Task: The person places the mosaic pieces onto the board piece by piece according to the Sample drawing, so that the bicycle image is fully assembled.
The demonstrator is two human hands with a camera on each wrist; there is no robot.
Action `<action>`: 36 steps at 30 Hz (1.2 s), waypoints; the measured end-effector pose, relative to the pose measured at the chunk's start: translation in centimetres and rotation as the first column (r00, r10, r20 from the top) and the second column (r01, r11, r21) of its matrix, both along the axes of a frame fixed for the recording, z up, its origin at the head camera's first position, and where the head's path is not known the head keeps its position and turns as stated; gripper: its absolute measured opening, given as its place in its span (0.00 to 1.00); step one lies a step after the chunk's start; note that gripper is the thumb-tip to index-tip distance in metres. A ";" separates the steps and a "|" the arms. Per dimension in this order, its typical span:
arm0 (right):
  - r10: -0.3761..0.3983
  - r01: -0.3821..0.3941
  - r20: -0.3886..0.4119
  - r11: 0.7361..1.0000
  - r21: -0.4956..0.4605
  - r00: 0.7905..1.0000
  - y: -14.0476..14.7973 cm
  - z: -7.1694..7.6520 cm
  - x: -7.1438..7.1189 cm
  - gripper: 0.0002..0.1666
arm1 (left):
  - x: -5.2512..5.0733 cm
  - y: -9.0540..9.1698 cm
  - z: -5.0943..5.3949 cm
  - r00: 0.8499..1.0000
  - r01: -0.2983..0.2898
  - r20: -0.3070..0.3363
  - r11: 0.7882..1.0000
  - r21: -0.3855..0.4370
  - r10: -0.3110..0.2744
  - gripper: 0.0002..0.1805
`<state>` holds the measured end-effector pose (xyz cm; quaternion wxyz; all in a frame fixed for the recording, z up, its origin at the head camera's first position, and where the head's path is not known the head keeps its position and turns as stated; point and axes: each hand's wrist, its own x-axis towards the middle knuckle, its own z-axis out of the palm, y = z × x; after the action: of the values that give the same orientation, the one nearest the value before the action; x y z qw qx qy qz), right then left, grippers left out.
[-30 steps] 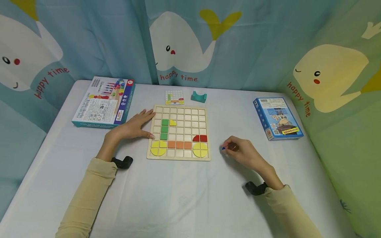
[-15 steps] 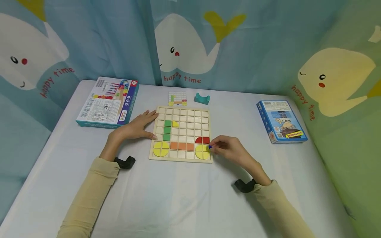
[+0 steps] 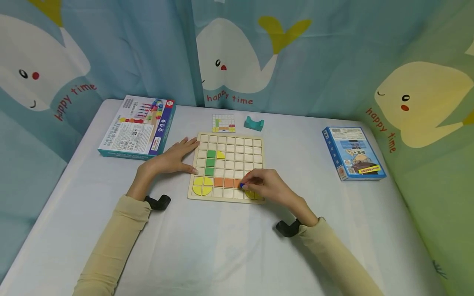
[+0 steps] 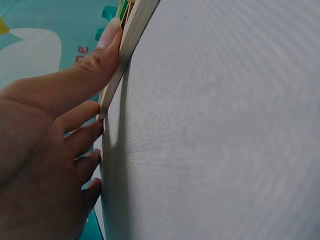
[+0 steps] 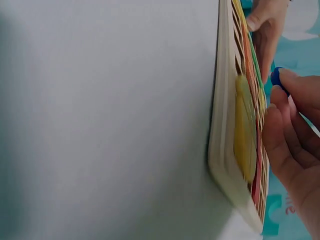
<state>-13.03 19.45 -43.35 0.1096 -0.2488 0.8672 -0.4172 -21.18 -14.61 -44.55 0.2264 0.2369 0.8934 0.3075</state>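
A wooden grid board [image 3: 239,149] lies on the white table, with yellow, green, orange and red tiles set in its cells. My left hand [image 3: 171,159] rests at its left edge, fingers spread, thumb on the rim; in the left wrist view the thumb [image 4: 102,55] lies along the board's edge. Over the lower right of the board, my right hand [image 3: 272,187] pinches a small blue piece [image 3: 242,186] between thumb and fingertips. The right wrist view shows that blue piece [image 5: 278,81] held above the board; its full shape is hidden. The right hand covers part of the red and yellow tiles.
Behind the board lie a pattern card [image 3: 224,123] and a teal curved stand [image 3: 254,123]. A large game box [image 3: 137,128] sits at the back left, close to the left hand. A blue box [image 3: 354,154] stands at the right, before the whale curtain.
My right hand has moved left with the blue piece, from the table beside the board to over its lower right cells. The left hand stays at the board's edge. The head view has shifted slightly.
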 end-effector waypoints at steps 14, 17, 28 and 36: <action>0.113 -0.109 -0.076 0.992 0.064 0.991 -3.1 0.2 0.4 0.04 | 0.1 0.0 0.2 1.000 0.000 -0.004 1.000 -0.011 0.000 0.57; 0.119 -0.113 -0.064 0.989 0.093 0.991 -3.6 0.3 0.6 0.04 | 0.1 0.1 0.2 1.000 0.001 0.001 1.000 -0.011 -0.001 0.57; 0.121 -0.106 -0.098 0.985 0.139 0.988 -4.4 0.3 0.9 0.05 | 0.1 0.1 0.3 1.000 0.003 -0.003 1.000 -0.015 -0.003 0.57; 0.124 -0.096 -0.151 0.979 0.180 0.981 -4.6 0.2 0.6 0.08 | 0.1 0.2 0.5 1.000 -0.002 -0.005 1.000 -0.018 0.002 0.57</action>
<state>-12.42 14.86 -43.17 0.0832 -0.3190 0.8908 -0.3126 -21.04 -14.43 -44.03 0.2259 0.2347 0.8968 0.2993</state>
